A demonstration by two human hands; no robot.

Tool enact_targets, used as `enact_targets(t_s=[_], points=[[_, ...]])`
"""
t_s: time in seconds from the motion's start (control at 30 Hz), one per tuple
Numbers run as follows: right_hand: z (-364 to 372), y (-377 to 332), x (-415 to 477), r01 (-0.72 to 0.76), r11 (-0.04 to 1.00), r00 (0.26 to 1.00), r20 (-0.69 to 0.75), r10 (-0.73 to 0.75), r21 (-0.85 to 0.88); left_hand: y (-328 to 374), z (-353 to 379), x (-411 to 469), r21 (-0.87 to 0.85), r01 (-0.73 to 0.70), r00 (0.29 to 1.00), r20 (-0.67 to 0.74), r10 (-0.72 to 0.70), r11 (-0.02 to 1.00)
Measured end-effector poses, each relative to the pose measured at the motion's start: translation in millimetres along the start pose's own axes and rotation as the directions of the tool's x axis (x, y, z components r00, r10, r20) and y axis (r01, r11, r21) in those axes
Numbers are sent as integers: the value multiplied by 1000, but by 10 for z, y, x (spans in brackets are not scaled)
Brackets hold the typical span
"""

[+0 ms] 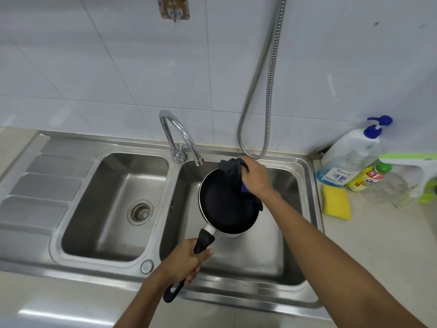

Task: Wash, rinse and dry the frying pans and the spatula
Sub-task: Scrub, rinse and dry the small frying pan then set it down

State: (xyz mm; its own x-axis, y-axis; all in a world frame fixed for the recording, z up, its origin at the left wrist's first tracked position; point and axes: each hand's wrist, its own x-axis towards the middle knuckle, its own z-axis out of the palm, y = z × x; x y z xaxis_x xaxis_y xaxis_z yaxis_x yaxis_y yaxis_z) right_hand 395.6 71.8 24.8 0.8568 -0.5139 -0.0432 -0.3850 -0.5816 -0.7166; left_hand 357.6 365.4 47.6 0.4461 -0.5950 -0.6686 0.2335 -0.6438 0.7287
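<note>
A small black frying pan (222, 204) with a steel rim is held above the right sink basin (290, 233). My left hand (186, 261) grips its black handle near the pan's base. My right hand (255, 178) presses a dark blue cloth (230, 168) over the pan's far right rim, with cloth hanging on both sides of the rim. No water runs from the chrome tap (179, 136), whose spout ends just left of the cloth. No other pan or spatula is in view.
The left basin (113, 176) has a drain strainer (140, 211); a ribbed draining board (40, 181) lies further left. On the counter at right stand a yellow sponge (335, 204), soap bottles (350, 159) and a clear glass (387, 190). A metal hose (264, 91) hangs on the tiled wall.
</note>
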Motion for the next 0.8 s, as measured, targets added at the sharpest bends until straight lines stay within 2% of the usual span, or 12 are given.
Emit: enact_targets(t_s=[0.13,0.2,0.37,0.5,0.63,0.73,0.8], points=[[-202,276,-98,-319,923,946,10,324,215,-31,9,-28,1,-15,1000,12,15,1000],[-205,400,-197,-388,832,919,96,383,397,-14,-10,-37,-18,-20,1000,7,20,1000],[-180,382,-470,-460,558,870,225,438,690,-19,-46,-84,-107,-44,999,-15,43,993],[-15,275,-785,-429,392,849,214,483,814,124,6,22,-186,-98,995,-54,89,978],[54,113,-1109,-451,363,858,284,429,815,210,150,243,-306,-111,989,-128,75,946],[34,88,-1285,-463,450,870,292,398,764,226,312,359,-318,-138,980,-178,84,938],[-21,78,-1381,-459,470,878,305,368,754,246,405,411,-321,-142,977,-195,81,936]])
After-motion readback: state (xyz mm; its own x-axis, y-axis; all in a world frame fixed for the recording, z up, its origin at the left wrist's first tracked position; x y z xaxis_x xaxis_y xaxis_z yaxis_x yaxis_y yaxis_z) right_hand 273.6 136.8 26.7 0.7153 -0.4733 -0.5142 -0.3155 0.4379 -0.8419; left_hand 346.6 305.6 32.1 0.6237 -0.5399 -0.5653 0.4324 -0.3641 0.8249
